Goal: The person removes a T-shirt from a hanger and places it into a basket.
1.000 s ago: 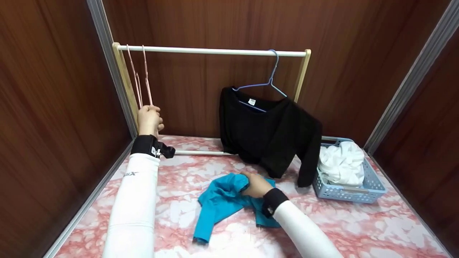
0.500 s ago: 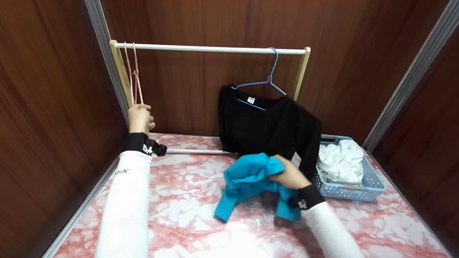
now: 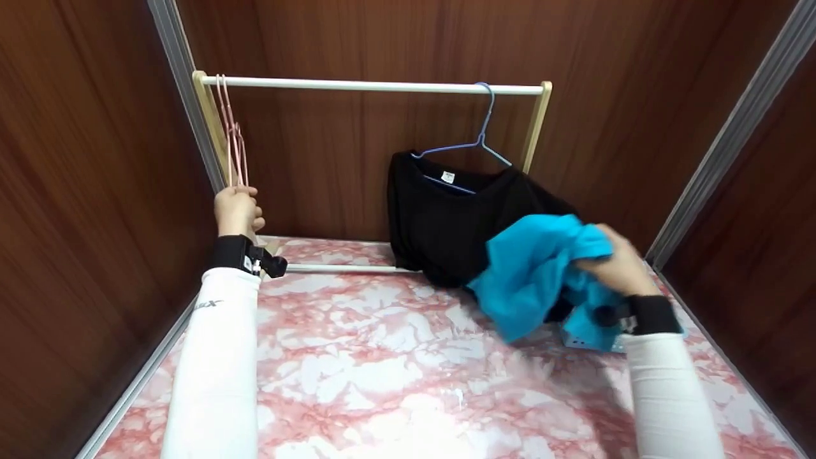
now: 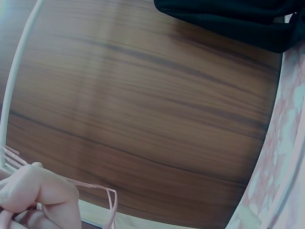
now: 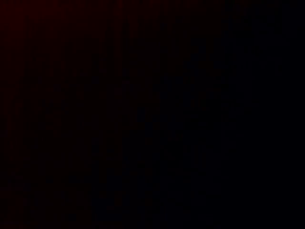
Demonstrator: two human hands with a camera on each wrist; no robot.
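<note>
My left hand (image 3: 237, 209) grips the pink hangers (image 3: 233, 143), which hook over the left end of the white rail (image 3: 376, 85); in the left wrist view its curled fingers (image 4: 52, 193) show at the lower left. On the right, my right hand (image 3: 615, 262) holds a bunched blue garment (image 3: 532, 271) in the air, its loose parts hanging down. Behind the garment, the light-blue basket (image 3: 577, 342) is mostly hidden. A black long-sleeved top (image 3: 440, 223) hangs from a blue hanger (image 3: 482, 131) near the rail's right end. The right wrist view is almost wholly dark.
The rack's wooden posts (image 3: 537, 131) stand near the back wall, with a white lower bar (image 3: 344, 268) close to the tabletop. Brown panels (image 3: 89, 210) enclose the left, back and right. A red-and-white marbled tabletop (image 3: 357, 363) spreads in front.
My right hand has lifted the blue garment off the tabletop and carried it right, over the basket. My left hand has moved left, and the pink hangers have slid closer together toward the rail's left end.
</note>
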